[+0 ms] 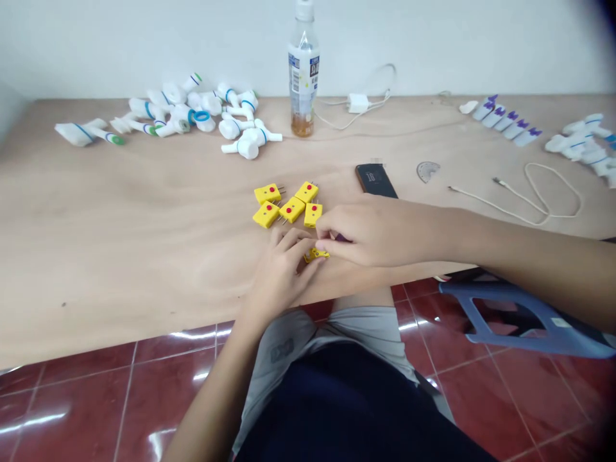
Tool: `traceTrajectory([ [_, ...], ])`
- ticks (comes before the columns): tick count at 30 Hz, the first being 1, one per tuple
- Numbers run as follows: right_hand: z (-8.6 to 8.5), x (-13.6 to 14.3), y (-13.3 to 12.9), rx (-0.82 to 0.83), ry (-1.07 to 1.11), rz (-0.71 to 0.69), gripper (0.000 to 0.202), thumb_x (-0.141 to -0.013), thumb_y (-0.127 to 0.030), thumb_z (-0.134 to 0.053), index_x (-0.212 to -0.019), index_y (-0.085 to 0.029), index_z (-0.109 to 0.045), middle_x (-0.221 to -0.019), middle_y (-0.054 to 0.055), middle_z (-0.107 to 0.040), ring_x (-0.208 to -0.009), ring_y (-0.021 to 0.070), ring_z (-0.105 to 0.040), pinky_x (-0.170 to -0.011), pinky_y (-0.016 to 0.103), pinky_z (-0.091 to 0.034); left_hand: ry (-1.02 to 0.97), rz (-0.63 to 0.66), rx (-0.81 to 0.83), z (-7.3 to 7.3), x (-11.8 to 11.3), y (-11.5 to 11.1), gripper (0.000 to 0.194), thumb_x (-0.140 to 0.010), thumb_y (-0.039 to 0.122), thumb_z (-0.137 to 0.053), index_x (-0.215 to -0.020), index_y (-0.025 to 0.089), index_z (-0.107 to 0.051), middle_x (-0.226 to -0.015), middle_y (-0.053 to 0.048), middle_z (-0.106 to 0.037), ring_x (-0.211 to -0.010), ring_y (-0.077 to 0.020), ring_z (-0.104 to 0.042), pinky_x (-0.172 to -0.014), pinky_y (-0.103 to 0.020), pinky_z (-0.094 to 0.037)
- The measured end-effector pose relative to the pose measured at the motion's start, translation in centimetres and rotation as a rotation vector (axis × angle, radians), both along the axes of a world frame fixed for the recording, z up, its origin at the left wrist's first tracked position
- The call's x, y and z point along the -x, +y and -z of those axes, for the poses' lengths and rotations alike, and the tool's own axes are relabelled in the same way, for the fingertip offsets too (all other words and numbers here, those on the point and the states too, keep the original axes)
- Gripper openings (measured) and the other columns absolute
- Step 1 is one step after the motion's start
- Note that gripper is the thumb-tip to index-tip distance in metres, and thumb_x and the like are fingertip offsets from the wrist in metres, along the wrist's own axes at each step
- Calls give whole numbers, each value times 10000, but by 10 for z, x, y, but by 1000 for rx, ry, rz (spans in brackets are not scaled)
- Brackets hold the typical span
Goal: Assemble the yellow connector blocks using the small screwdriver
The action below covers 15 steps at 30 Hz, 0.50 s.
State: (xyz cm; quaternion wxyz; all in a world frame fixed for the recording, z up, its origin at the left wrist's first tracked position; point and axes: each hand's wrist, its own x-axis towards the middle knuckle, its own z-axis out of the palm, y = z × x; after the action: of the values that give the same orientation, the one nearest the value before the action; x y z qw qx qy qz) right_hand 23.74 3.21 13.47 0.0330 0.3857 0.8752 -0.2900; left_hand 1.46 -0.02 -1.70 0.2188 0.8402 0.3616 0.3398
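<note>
Near the table's front edge, my left hand [287, 264] has its fingers closed round a yellow piece [316, 254] that lies low on the tabletop. My right hand [359, 231] comes in from the right, thumb and forefinger pinched together at the same piece. Something dark shows inside its curled fingers, too hidden to name. Just beyond my hands lie several yellow blocks [292, 209] with red round spots and thin metal pins. One of them [313, 215] is close to my right hand's knuckles.
A bottle [303, 83] stands at the back, with a white charger [358, 102] beside it. White plastic parts [178, 115] are heaped back left. Beyond my right arm are a phone [376, 180], a grey curved piece [428, 171], a cable [539, 215] and purple-tipped parts [505, 120].
</note>
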Motion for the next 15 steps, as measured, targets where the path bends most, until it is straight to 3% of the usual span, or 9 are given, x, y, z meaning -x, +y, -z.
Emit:
traceTrajectory([
  [4, 1, -3, 1, 46, 10, 4, 136, -1092, -261, -613, -1024, -194, -710, -953, 58, -763, -765, 184, -582, -728, 356, -345, -6, 2, 4, 0, 0, -1, 198, -1147, 288, -693, -1329, 235, -753, -1332, -121, -774, -1329, -360, -653, -1153, -609, -578],
  [7, 0, -3, 4, 39, 4, 22, 234, -1126, -342, -599, -964, -195, -683, -929, 69, -751, -770, 196, -585, -729, 367, -343, -8, -4, 5, 0, 0, 0, 168, -1147, 287, -701, -1299, 247, -758, -1335, -110, -776, -1318, -350, -661, -1145, -597, -582],
  [11, 2, -2, 10, 34, 16, -48, 119, -1077, -279, -652, -998, -195, -683, -920, 53, -742, -743, 182, -569, -715, 362, -339, 8, -4, 13, 0, 0, 0, 178, -1144, 295, -710, -1306, 247, -767, -1325, -116, -778, -1336, -357, -657, -1150, -599, -584],
  [15, 4, -1, 19, 15, 23, -67, 139, -1090, -274, -639, -1025, -184, -723, -955, 63, -763, -805, 195, -609, -741, 358, -376, 16, -17, -2, 2, 0, -1, 186, -1142, 315, -717, -1309, 251, -769, -1379, -112, -768, -1345, -353, -651, -1152, -584, -589],
])
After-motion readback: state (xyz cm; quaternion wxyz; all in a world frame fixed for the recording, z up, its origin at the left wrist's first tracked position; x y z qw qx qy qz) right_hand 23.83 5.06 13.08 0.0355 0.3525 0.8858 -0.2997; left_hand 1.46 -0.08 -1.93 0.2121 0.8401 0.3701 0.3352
